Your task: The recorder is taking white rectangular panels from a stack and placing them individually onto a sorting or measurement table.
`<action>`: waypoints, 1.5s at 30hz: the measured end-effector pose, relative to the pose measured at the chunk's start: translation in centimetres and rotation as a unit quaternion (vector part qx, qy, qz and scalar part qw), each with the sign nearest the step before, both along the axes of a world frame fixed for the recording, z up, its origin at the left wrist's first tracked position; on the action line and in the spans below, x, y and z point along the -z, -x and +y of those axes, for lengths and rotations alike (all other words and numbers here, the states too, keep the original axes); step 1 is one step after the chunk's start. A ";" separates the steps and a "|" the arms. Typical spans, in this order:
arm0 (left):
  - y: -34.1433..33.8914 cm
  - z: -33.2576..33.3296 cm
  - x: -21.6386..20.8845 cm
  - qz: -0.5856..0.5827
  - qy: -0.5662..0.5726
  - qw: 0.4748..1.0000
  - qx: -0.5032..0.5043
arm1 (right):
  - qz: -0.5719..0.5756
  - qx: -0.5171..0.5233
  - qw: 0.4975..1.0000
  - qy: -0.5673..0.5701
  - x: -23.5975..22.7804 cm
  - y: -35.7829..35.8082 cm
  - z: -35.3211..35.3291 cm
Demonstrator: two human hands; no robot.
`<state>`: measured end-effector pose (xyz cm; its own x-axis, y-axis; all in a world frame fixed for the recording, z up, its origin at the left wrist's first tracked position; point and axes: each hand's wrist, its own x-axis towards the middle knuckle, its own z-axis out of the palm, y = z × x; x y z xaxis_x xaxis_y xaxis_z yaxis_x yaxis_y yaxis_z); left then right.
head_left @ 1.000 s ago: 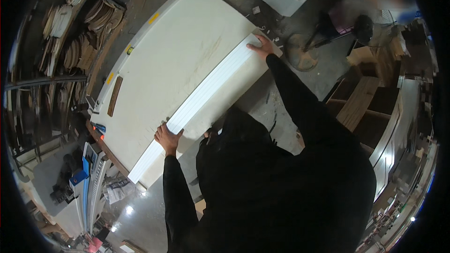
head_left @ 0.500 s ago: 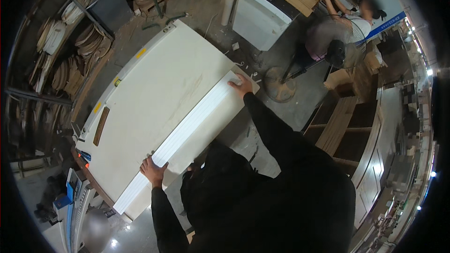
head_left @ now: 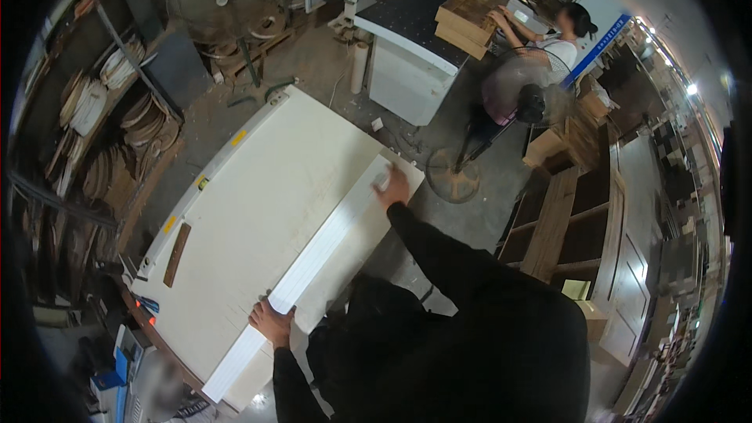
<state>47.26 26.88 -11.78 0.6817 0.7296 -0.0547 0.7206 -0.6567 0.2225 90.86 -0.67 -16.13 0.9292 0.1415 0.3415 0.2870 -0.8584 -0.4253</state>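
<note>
A bundle of long white strips, lying side by side, runs diagonally along the near side of a cream-coloured worktop. My left hand grips the bundle toward its near left end, fingers over the far edge and thumb on the near edge. At the far right end, my right hand is over the worktop beside the strips, its fingers apart and slightly blurred. Whether its fingertips touch the strips I cannot tell. A narrow brown wooden piece lies at the worktop's left.
A metal rail with yellow labels edges the worktop's far left side. Beyond the right end stands a floor fan. A co-worker handles brown boards at a black-topped machine. Shelves of coiled banding line the left.
My right hand has shifted off its earlier hold at the strips' far end, its fingers now apart. My left hand keeps its hold. The whole view has tilted, showing more of the room's far side.
</note>
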 end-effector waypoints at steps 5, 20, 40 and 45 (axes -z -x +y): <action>0.4 0.2 0.1 0.000 0.012 1.000 0.000 | 0.150 -0.406 0.900 0.058 -2.4 15.0 8.6; 5.3 4.3 -0.3 -0.062 0.079 0.989 0.113 | 0.121 -0.536 0.803 0.231 -4.2 29.7 20.2; 16.0 10.0 0.2 -0.080 0.070 0.989 0.107 | 0.174 -0.502 0.787 0.313 -2.8 30.4 21.7; 15.8 9.9 0.2 -0.077 0.069 0.990 0.097 | 0.177 -0.505 0.784 0.315 -3.7 30.4 21.8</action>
